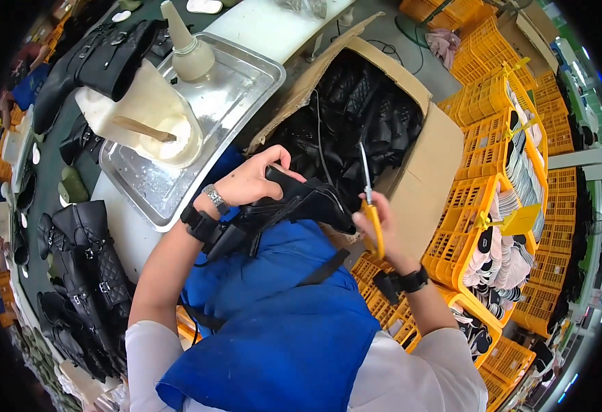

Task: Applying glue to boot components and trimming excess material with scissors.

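Holding boot [319, 208] in left hand [256, 180] just above blue apron [266, 336]; gripping scissors [371, 214] by handles in right hand [378, 221], blades pointing away. For safe scissor use, advisable to steady boot firmly, use tips only, and keep fingers clear. Beyond, avoid snagging on open box [433, 172].

You're in a footwear workshop
Boots [81, 230] on your worktop [45, 175], insoles [514, 268] in crates [453, 237], and you hold scissors [378, 240].

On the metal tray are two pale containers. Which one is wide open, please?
The bigger cream container, nearer the left hand: its inside shows, with a wooden stick in it. The other, a bottle, narrows to a pointed nozzle.
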The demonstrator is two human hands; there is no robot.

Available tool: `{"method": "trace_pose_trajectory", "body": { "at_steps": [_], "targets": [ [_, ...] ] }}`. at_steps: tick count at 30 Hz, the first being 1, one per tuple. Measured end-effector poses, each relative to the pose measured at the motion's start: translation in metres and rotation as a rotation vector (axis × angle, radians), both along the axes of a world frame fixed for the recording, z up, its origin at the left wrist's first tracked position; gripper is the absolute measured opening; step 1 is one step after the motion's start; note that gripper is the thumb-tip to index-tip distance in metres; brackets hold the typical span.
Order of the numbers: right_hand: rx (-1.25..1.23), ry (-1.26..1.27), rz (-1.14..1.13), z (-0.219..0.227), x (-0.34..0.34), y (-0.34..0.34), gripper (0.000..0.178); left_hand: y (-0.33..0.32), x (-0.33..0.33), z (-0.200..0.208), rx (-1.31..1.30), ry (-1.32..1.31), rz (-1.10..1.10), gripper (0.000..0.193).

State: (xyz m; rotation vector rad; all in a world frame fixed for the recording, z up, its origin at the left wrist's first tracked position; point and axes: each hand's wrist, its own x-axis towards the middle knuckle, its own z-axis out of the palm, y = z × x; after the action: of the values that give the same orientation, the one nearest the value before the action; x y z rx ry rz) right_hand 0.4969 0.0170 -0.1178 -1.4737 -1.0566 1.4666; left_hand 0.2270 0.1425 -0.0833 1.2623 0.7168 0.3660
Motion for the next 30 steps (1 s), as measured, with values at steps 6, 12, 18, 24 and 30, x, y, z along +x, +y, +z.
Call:
{"method": "trace_pose_trajectory", "body": {
  "at_steps": [6, 12, 18, 24, 30],
  "targets": [
    [0.144, -0.362, 0.324, 0.031, 0.059, 0.01, 0.045, 0.001, 0.001, -0.009, -0.096, -0.063, 0.038, 0.037],
    [0.102, -0.356, 0.559, 0.037, 0.064, 0.008, 0.047, 0.002, 0.001, -0.004, -0.009, -0.081, -0.022, 0.039],
    [0.082, -0.273, 0.598, 0.02, 0.053, 0.005, 0.046, 0.003, -0.003, 0.001, 0.028, -0.097, -0.069, 0.04],
    [0.229, -0.267, 0.524, 0.015, 0.036, 0.009, 0.044, 0.002, -0.002, -0.001, 0.053, -0.116, -0.099, 0.042],
    [0.23, -0.296, 0.607, 0.015, 0.027, 0.016, 0.044, 0.003, -0.003, 0.0, 0.01, -0.11, -0.114, 0.042]
  ]
}}
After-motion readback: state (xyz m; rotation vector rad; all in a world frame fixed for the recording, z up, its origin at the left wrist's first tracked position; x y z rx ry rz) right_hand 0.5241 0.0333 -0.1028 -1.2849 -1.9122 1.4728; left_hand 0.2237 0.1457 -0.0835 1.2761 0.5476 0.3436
